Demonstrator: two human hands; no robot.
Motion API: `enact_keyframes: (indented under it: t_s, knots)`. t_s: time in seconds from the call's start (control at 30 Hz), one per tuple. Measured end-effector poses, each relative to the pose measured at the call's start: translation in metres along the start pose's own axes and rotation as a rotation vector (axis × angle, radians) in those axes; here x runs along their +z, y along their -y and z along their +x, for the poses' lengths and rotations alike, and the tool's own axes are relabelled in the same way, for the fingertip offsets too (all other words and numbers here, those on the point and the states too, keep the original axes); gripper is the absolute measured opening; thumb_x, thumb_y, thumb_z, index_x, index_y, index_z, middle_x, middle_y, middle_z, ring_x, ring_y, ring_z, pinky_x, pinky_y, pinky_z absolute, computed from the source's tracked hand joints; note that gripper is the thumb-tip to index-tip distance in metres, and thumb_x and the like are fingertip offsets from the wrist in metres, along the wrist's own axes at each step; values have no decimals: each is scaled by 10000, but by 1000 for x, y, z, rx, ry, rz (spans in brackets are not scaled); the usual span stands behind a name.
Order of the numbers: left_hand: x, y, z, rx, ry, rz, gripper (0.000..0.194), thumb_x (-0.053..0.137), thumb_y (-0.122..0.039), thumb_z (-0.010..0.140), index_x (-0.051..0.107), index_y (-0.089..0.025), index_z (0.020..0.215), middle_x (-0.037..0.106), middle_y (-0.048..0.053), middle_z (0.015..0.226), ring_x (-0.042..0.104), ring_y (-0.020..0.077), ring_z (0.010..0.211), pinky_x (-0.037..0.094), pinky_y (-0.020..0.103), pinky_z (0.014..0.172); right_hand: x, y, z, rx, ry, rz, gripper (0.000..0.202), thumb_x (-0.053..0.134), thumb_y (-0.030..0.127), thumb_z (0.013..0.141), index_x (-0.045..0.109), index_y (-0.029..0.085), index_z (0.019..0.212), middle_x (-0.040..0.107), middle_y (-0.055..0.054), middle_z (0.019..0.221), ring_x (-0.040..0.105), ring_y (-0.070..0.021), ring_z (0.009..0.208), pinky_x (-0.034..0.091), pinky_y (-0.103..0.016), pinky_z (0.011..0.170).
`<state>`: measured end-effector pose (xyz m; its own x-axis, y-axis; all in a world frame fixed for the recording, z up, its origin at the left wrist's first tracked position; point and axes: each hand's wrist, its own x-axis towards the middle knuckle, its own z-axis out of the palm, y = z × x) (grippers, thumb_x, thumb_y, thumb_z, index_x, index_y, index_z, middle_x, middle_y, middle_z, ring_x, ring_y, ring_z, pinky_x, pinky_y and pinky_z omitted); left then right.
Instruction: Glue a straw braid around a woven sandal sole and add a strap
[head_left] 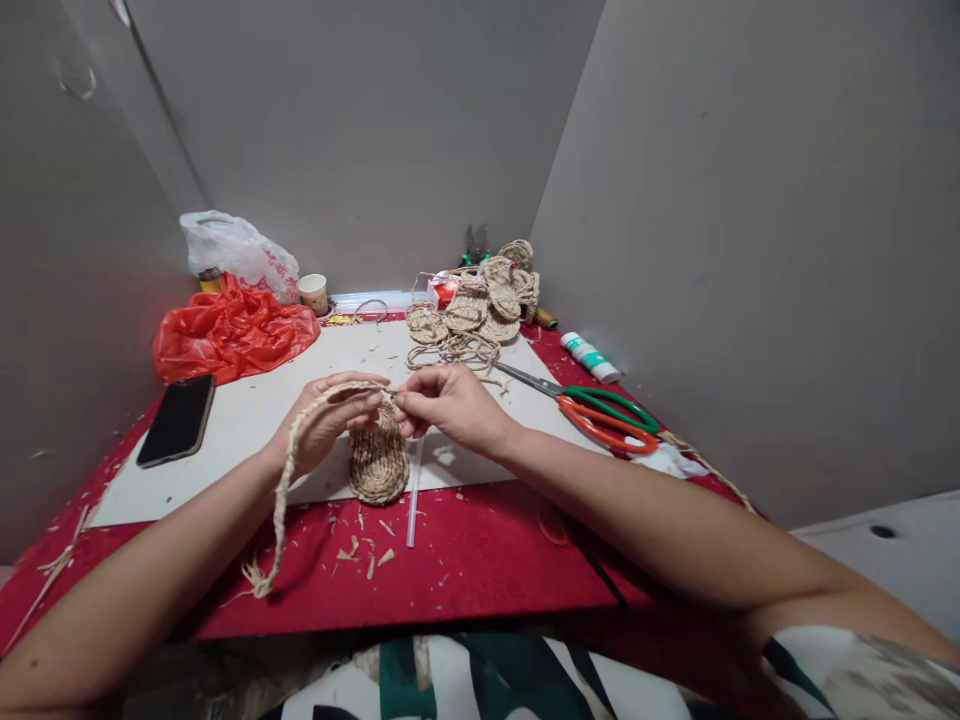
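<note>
My left hand [324, 415] is closed around the upper part of a woven straw sole [379, 462], whose rounded end hangs below the fingers. A braided straw cord [283, 500] arches over this hand and drops to a frayed end near the table's front edge. Close on the right, my right hand [448, 405] pinches the cord at the sole's upper end with thumb and forefinger. A clear plastic strip [414, 492] lies below the hands, beside the sole.
On the red-covered table [480, 570] lie a white board [240, 430], a phone [177, 420], a red plastic bag [234, 332], a paper cup [313, 293], straw pieces [480, 300], scissors [600, 412] and a white-green roll [590, 357]. Grey panels stand behind and beside.
</note>
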<state>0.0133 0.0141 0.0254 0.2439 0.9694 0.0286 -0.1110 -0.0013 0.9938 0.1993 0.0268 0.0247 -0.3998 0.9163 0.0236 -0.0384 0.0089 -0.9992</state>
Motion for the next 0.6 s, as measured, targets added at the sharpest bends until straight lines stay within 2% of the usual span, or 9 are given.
enact_keyframes:
  t_s: [0.2,0.33,0.5,0.6]
  knots:
    - [15,5,-8,75,34,41,181,740,-274,729,725,-178,882,721,60,831,663,184,782,508,314,765,2,-5,-2,-76,8,-51,154,636,271,722,593,130,677,638,-1,608,599,-83,475,476,-195,459]
    - [19,11,-8,68,-97,24,146,771,-273,691,716,-168,777,696,32,725,632,147,675,498,278,687,3,-9,-7,-236,7,-266,146,560,232,779,593,135,676,594,12,544,564,-88,486,437,-203,493]
    - [25,9,-12,22,-210,68,165,784,-267,658,693,-143,717,661,13,639,583,117,580,475,245,607,2,-18,-9,-487,-47,-613,178,515,186,830,631,128,708,627,-11,600,535,-87,538,398,-206,550]
    - [27,8,-13,48,-279,140,188,779,-282,652,680,-135,715,650,9,608,567,119,560,459,243,586,2,-21,-8,-539,-52,-668,176,517,176,838,635,129,717,624,-11,601,538,-88,546,397,-206,557]
